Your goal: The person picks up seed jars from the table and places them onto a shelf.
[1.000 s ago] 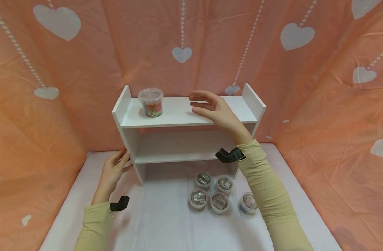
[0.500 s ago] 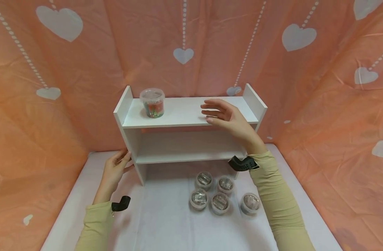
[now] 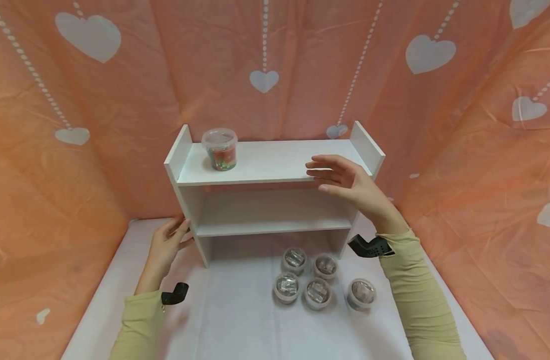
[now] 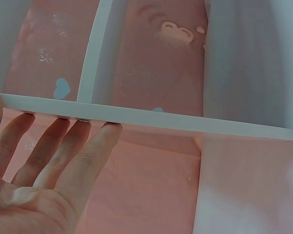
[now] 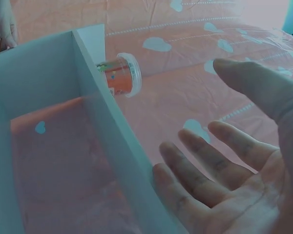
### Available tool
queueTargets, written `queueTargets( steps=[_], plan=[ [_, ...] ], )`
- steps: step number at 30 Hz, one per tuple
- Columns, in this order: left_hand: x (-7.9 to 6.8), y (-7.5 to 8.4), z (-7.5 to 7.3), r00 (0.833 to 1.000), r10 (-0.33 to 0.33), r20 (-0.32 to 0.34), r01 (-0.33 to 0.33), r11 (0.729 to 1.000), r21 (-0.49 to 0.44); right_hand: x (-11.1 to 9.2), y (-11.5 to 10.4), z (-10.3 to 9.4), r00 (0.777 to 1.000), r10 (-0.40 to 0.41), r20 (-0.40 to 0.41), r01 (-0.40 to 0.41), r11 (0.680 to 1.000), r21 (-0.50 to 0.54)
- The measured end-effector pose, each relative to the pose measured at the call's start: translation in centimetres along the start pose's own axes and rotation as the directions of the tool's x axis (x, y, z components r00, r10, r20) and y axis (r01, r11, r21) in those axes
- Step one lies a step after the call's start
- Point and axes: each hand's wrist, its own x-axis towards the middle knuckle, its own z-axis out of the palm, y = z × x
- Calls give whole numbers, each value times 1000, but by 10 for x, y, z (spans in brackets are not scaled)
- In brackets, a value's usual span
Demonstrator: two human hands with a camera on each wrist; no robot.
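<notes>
Standing upright near the left end of the top board (image 3: 275,159) of a white three-level shelf unit (image 3: 275,221), a clear plastic lidded tub with red and green in it (image 3: 220,156) is the one of the six visible tubs that is shelved. The other five, round and clear with crinkled silvery-grey tops, are down on the pale, cloth-smooth desk (image 3: 238,320): a close cluster of four tubs (image 3: 317,292) before the unit's right end, and a lone tub (image 3: 361,294) just to the right of it. With one up and five down, the work looks to be at an early stage.

The right hand (image 3: 349,184) has its fingers spread and gently bent, holding nothing, in front of the right part of the top board. The left hand (image 3: 163,245) rests loosely extended fingers against the outer face of the unit's left side panel, its thumb by the front edge; this looks like steadying rather than gripping.

The desk reaches back to an orange-pink drape (image 3: 202,65), creased and a little shiny, printed with white hearts (image 3: 263,81) on dotted strings, which encloses the space at the back and both sides. Yellow-green sleeves (image 3: 419,295) cover the arms, with a black device (image 3: 371,246) at each wrist.
</notes>
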Motion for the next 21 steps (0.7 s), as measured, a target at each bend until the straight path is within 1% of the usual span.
queueTargets(
  steps=[7, 10, 15, 21],
  plan=[
    [1, 0, 0, 1000, 2, 2, -2, 1000, -4, -21, 2, -9, 999, 37, -8, -37, 999, -33],
    [1, 0, -1, 1000, 5, 1, -5, 1000, -7, -29, 5, -14, 999, 44, 5, -44, 998, -55],
    [0, -1, -1, 1000, 10, 2, -10, 1000, -27, -45, 13, -19, 998, 52, 34, -50, 997, -55],
    [0, -1, 0, 1000, 13, 1, -13, 1000, -26, -70, 26, -26, 995, 88, 48, -84, 994, -70]
  ],
)
